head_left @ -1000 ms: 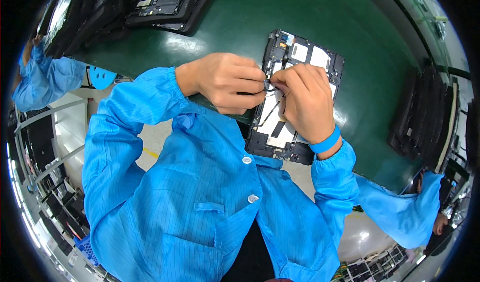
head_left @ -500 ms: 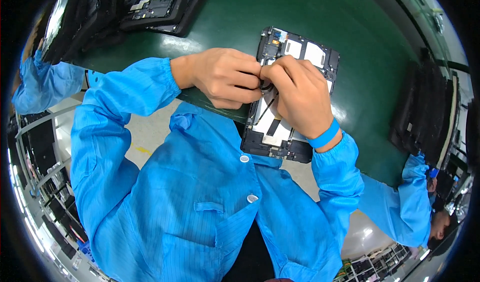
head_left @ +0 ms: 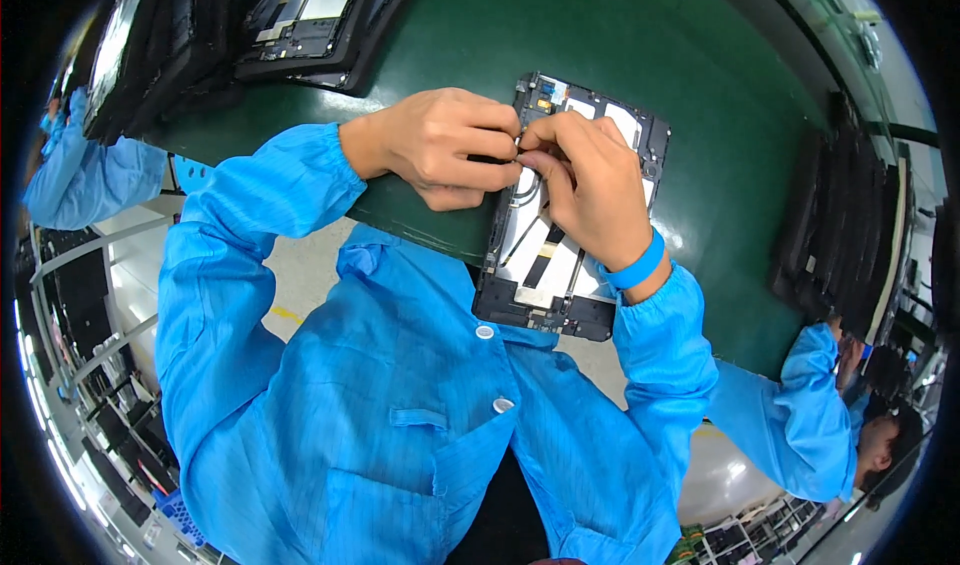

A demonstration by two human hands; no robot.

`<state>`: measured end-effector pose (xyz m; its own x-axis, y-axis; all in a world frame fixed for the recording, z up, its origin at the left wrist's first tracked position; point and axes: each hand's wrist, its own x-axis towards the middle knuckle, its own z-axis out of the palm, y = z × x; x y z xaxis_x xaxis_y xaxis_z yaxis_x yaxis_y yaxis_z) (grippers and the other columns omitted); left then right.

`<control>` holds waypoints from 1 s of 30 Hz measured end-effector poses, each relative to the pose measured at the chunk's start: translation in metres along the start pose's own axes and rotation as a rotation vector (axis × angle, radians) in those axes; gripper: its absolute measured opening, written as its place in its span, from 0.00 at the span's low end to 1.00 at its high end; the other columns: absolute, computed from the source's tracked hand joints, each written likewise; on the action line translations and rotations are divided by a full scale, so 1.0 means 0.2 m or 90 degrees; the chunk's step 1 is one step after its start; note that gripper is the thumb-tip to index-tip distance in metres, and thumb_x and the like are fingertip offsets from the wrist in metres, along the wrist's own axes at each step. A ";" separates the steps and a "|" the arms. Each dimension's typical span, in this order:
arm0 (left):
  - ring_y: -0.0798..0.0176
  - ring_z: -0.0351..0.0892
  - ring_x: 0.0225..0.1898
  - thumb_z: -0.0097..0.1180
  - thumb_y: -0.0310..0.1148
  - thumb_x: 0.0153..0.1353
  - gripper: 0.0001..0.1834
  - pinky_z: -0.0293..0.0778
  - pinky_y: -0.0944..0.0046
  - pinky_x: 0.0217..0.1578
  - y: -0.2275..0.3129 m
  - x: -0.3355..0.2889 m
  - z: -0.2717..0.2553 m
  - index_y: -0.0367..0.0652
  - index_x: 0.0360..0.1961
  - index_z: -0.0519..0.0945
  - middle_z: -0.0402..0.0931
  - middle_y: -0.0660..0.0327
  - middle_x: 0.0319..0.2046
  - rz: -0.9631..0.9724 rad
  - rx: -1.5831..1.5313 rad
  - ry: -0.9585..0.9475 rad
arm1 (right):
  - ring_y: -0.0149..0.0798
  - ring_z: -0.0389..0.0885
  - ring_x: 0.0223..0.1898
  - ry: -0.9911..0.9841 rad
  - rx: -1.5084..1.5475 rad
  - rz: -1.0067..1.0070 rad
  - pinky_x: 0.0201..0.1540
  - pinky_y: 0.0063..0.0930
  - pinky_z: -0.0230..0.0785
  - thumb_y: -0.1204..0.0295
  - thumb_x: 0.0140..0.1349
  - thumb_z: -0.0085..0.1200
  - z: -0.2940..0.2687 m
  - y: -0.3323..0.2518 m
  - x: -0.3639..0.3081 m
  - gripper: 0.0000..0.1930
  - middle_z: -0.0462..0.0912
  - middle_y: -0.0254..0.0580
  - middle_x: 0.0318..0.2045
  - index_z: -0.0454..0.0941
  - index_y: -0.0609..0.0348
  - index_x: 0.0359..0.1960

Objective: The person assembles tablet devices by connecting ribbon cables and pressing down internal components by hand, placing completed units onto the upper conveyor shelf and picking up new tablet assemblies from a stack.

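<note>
An opened tablet (head_left: 545, 300) lies on the green table's near edge, its inside facing up. It has a black frame, silver-white battery panels and thin black cables (head_left: 527, 193) along its left side. My left hand (head_left: 440, 150) comes in from the left, fingers bent and pressed together at the tablet's upper left edge. Over the tablet, my right hand (head_left: 595, 180) pinches thumb and forefinger at that same edge, touching or nearly touching the left fingertips. What either hand pinches is hidden by the fingers. A blue band (head_left: 637, 261) circles my right wrist.
More opened tablets in black foam holders (head_left: 310, 40) stand at the far left of the green table (head_left: 720, 155). Upright black slabs (head_left: 835, 215) stand in a row at the right edge. Other people in blue sleeves (head_left: 810, 390) sit on both sides.
The view has shifted slightly. My right hand has opened out a little, so its thumb now shows in a pinch and more of the cables and battery is uncovered. My left hand stays at the tablet's edge.
</note>
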<state>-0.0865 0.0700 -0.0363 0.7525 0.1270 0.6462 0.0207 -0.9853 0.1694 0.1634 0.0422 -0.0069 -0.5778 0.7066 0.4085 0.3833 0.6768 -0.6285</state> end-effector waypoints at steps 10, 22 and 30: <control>0.53 0.86 0.40 0.72 0.37 0.49 0.16 0.84 0.57 0.35 0.04 -0.01 0.01 0.39 0.38 0.88 0.82 0.58 0.35 0.066 -0.007 0.016 | 0.47 0.82 0.33 -0.004 0.011 0.017 0.43 0.38 0.70 0.82 0.61 0.71 0.00 -0.02 0.01 0.11 0.87 0.40 0.32 0.85 0.55 0.42; 0.53 0.84 0.38 0.70 0.32 0.47 0.14 0.83 0.56 0.31 -0.11 0.01 -0.05 0.39 0.37 0.88 0.79 0.59 0.33 0.046 0.003 0.021 | 0.44 0.90 0.35 0.096 0.057 0.120 0.37 0.36 0.81 0.83 0.64 0.70 0.00 -0.02 0.05 0.11 0.88 0.46 0.36 0.84 0.60 0.46; 0.52 0.85 0.39 0.68 0.32 0.48 0.15 0.83 0.57 0.31 -0.18 -0.01 -0.05 0.39 0.39 0.90 0.82 0.57 0.33 0.031 0.068 0.021 | 0.42 0.92 0.39 0.016 0.148 0.150 0.44 0.33 0.83 0.85 0.63 0.67 -0.09 0.00 0.07 0.15 0.89 0.48 0.39 0.86 0.63 0.51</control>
<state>-0.0948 0.1065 -0.0358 0.7325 0.0803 0.6760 0.0554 -0.9968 0.0583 0.1682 0.0562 0.0105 -0.4734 0.8451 0.2486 0.3278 0.4309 -0.8407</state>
